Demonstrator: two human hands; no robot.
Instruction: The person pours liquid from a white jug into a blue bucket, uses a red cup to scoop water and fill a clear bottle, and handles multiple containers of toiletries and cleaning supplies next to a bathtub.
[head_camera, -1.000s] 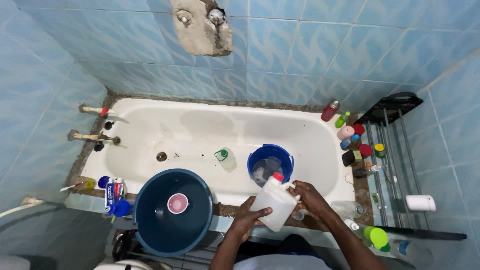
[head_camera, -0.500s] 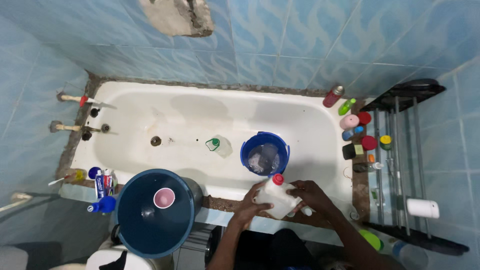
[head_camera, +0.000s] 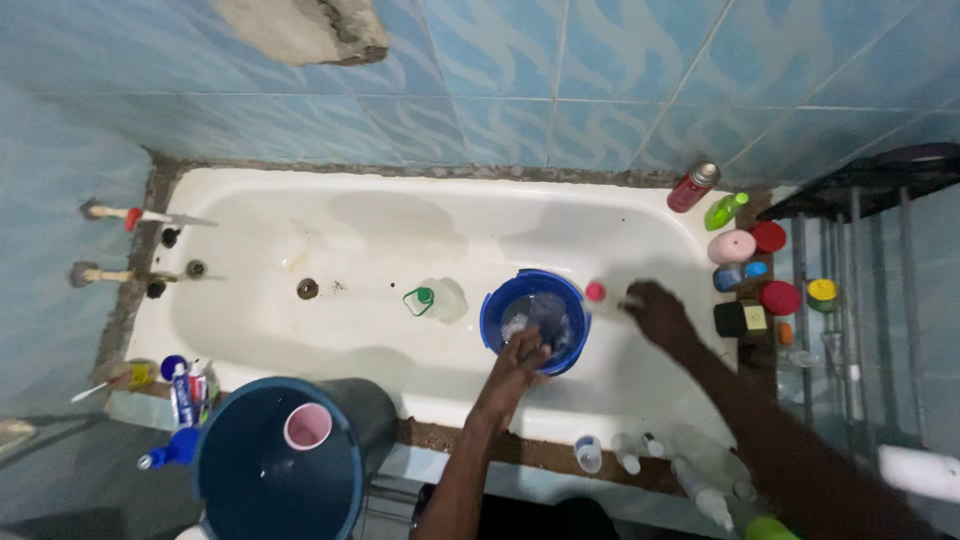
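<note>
Left hand (head_camera: 522, 352): right of centre of the frame, reaching in from the lower edge; fingers closed over the near rim of the blue bucket.
Right hand (head_camera: 655, 308): right of centre, level with the bucket's upper rim; blurred, wrapped around the pale plastic jug, which it holds over the tub just beside the bucket.
Plastic jug (head_camera: 607, 297): whitish, red cap at its left end next to the bucket's right rim; body mostly lost in blur and behind the hand; tilt cannot be told.
Blue bucket (head_camera: 497, 312): small, round, standing on the bathtub floor, centre-right; something pale and wet-looking inside.
Bathtub (head_camera: 380, 235): white, stained, spanning the middle of the frame; drain hole left of centre.
Clear bottle with green cap (head_camera: 436, 299): lying on the tub floor, just left of the bucket, apart from it.
Taps (head_camera: 120, 243): two, with bare pipe stubs, at the tub's left end.
Large dark blue basin (head_camera: 250, 490): lower left, on the near ledge; a pink cup (head_camera: 307, 426) sits inside.
Toothpaste tubes and small blue bottles (head_camera: 182, 385): lower left, on the ledge beside the basin.
Toiletries cluster (head_camera: 745, 262): right end of the tub; red spray can, green bottle, pink and red lidded jars, a dark box.
Small bottles (head_camera: 630, 455): on the near ledge, lower right, between the two forearms.
Metal rack (head_camera: 860, 260): dark, far right of the frame.
Wall (head_camera: 600, 80): blue patterned tile, with a broken grey patch at upper left.
</note>
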